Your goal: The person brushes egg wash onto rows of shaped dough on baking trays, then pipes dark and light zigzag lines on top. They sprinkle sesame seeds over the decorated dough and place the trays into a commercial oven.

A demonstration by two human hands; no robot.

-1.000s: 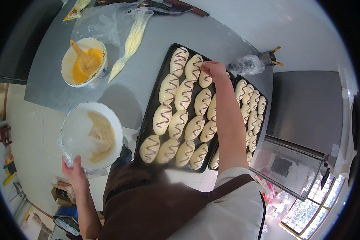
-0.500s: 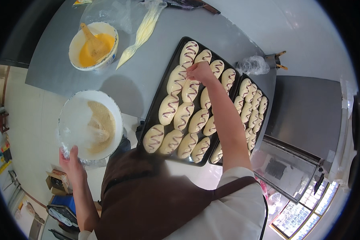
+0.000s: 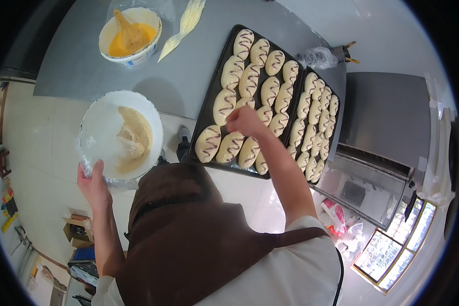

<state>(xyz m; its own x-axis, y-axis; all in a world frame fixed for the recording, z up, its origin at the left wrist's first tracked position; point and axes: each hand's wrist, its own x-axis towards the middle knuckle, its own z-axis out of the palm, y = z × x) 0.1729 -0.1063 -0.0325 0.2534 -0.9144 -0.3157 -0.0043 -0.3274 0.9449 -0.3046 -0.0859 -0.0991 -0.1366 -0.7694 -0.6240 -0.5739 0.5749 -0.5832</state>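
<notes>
My left hand [image 3: 93,183] grips the rim of a white bowl [image 3: 156,120], thumb on top. Clear plastic film covers part of the bowl, which contains pale beige crumbs [image 3: 140,122]. Over the large black baking tray [image 3: 207,104], my right hand [image 3: 245,121] hangs low with fingertips bunched together; whatever they hold is too small to make out. Rows of glossy oval dough buns [image 3: 224,106] with dark zigzag stripes fill this tray. The hand and forearm hide some buns in its nearer rows.
A second black tray [image 3: 296,109] of striped buns adjoins on the right. On the grey table [image 3: 76,61] stand a tub of orange-yellow liquid [image 3: 155,48] with a wooden-handled brush [image 3: 130,35] and a piping bag [image 3: 182,30]. Crumpled plastic [image 3: 319,58] lies beyond the trays.
My right hand has moved from the far rows of buns toward the nearer rows, fingers still bunched. My left hand keeps its grip on the bowl. The whole view has shifted a little.
</notes>
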